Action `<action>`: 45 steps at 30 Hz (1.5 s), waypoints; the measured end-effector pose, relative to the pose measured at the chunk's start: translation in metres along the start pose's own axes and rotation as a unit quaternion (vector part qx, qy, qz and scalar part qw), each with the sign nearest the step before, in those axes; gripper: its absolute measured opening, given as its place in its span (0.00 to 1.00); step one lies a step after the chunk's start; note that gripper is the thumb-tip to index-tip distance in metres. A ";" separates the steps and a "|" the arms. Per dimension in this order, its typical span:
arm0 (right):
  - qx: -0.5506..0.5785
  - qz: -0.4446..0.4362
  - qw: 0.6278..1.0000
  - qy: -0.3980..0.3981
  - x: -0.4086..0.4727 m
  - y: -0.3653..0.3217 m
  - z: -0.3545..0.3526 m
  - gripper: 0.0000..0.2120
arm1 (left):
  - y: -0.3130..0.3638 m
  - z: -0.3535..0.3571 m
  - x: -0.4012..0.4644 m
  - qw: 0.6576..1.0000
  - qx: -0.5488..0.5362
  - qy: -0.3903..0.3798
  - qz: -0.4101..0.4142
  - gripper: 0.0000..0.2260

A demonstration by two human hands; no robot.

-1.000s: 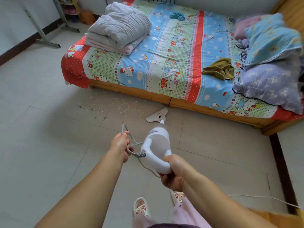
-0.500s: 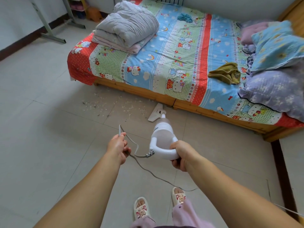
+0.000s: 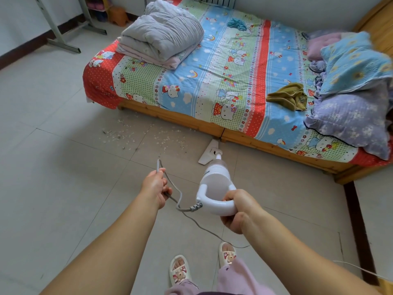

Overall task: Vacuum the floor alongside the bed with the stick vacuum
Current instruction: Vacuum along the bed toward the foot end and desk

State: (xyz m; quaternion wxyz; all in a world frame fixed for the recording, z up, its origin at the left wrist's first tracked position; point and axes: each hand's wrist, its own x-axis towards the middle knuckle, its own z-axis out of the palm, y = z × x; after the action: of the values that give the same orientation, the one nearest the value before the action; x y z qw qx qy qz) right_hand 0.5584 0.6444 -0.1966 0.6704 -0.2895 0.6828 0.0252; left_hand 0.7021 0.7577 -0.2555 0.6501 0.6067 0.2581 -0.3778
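Observation:
A white stick vacuum (image 3: 215,183) points away from me toward the bed (image 3: 212,122). Its flat floor head (image 3: 209,152) lies on the tiles against the bed's wooden side rail. My right hand (image 3: 236,209) is closed around the vacuum's loop handle. My left hand (image 3: 156,186) grips a loop of the grey power cord (image 3: 180,201), which runs from the handle down to the floor between my feet. Pale crumbs and debris (image 3: 136,137) are scattered on the tiles left of the floor head, along the bed.
The bed carries a folded grey quilt (image 3: 161,37), an olive cloth (image 3: 287,96) and pillows (image 3: 348,81). A metal stand (image 3: 61,39) is at the back left. A dark floor strip (image 3: 359,231) runs along the right. My slippered feet (image 3: 180,271) stand on the tiles.
The floor head has slid forward up to the bed rail. Both hands have pushed out with the vacuum, and my view has shifted closer to the bed.

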 end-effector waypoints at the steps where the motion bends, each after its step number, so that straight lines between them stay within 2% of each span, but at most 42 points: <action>1: -0.028 -0.006 1.000 -0.008 0.001 -0.002 0.001 0.14 | 0.000 0.000 0.000 1.000 -0.001 0.001 0.001 0.11; 4: -0.108 -0.031 0.993 -0.017 0.001 -0.005 0.003 0.10 | -0.003 -0.001 0.000 1.000 0.000 0.007 0.002 0.11; 7: -0.140 -0.037 0.989 -0.022 0.003 -0.008 0.003 0.07 | -0.006 -0.001 0.000 1.000 0.003 0.014 0.001 0.11; 17: -0.025 -0.021 0.999 0.003 0.022 -0.029 0.009 0.07 | -0.009 0.000 -0.002 0.999 -0.017 0.042 0.003 0.15; 22: -0.020 -0.017 1.000 0.009 0.032 -0.035 0.007 0.08 | -0.011 0.003 -0.005 0.998 -0.031 0.055 0.006 0.14; 26: -0.070 -0.051 0.996 0.003 0.044 -0.048 0.006 0.14 | -0.015 0.007 -0.008 0.997 -0.038 0.062 0.005 0.12; 31: -0.202 -0.104 0.974 0.012 0.066 -0.062 -0.003 0.22 | -0.017 0.008 -0.009 0.996 -0.048 0.074 0.005 0.11; 37: -0.264 -0.114 0.958 0.014 0.080 -0.065 -0.014 0.20 | -0.022 0.011 -0.006 0.995 -0.048 0.085 0.001 0.13; 45: -0.276 -0.117 0.954 0.006 0.079 -0.069 -0.012 0.20 | -0.016 0.016 -0.002 0.995 -0.044 0.085 0.002 0.14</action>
State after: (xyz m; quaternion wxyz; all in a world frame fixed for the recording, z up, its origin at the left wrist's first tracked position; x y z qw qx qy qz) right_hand 0.5828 0.5538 -0.2442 0.5581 -0.5412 0.6149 0.1326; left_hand 0.6855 0.7428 -0.2613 0.6526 0.6078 0.3280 -0.3117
